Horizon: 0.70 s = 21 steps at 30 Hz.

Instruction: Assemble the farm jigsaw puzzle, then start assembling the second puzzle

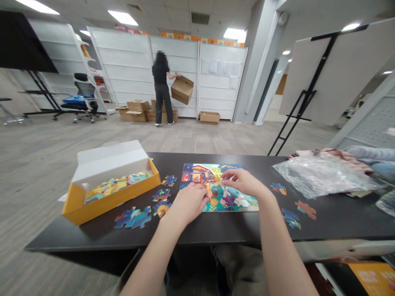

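Note:
My left hand [188, 203] and my right hand [243, 183] both reach over a partly assembled jigsaw puzzle [230, 197] on a dark table [185, 234]. The left fingertips pinch a small orange jigsaw piece [210, 191] at the puzzle's middle. My right fingertips press near a yellow area [217, 179], and what lies under them is hidden. Left of the puzzle, several loose pieces [132, 218] lie beside an open yellow puzzle box [111, 185] holding more pieces. Further loose pieces [305, 209] lie to the right.
A crumpled clear plastic bag [321, 174] and folded fabric [333, 154] lie at the table's right end. Behind the table, a person [161, 86] lifts a cardboard box [182, 89] near white shelving [173, 53]. A black easel [308, 94] stands at right.

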Motion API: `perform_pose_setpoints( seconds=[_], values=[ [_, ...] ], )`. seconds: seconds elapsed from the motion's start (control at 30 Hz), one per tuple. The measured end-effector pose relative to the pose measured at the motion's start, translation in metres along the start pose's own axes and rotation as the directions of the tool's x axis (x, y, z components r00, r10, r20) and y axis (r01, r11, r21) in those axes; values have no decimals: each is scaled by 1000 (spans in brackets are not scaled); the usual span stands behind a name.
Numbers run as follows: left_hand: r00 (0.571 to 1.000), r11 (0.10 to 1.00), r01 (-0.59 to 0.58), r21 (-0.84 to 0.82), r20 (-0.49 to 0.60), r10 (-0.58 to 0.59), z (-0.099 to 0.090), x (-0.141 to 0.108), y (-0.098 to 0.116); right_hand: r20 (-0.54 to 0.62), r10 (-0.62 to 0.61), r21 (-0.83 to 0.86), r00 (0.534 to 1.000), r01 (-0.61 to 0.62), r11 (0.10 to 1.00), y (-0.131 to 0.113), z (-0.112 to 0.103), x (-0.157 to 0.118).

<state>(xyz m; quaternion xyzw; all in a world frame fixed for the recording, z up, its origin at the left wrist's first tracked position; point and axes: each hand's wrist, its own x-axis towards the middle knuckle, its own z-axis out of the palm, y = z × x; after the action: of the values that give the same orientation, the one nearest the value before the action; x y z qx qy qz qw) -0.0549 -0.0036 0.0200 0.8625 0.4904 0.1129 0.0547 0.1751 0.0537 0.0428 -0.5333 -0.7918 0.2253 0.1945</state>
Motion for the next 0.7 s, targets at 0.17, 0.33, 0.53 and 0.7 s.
perform_pose_setpoints(
  seconds=[0.17, 0.33, 0.53, 0.7],
  values=[
    [1000, 1000, -13, -27, 3, 13, 3, 1, -3, -197, 186, -151, 962, -218, 964, 52, -34, -19],
    [1000, 999, -11, -44, 7, 12, 3, 0, -3, -301, 401, -194, 865, -467, 863, 115, -67, -48],
    [1000, 998, -17, -67, -10, 17, 2, -2, -4, -313, 487, -217, 816, -560, 799, 168, -74, -68],
    [1000, 997, -11, -73, -10, 10, 2, -3, -4, -308, 495, -182, 813, -560, 808, 187, -74, -65]
  ],
)
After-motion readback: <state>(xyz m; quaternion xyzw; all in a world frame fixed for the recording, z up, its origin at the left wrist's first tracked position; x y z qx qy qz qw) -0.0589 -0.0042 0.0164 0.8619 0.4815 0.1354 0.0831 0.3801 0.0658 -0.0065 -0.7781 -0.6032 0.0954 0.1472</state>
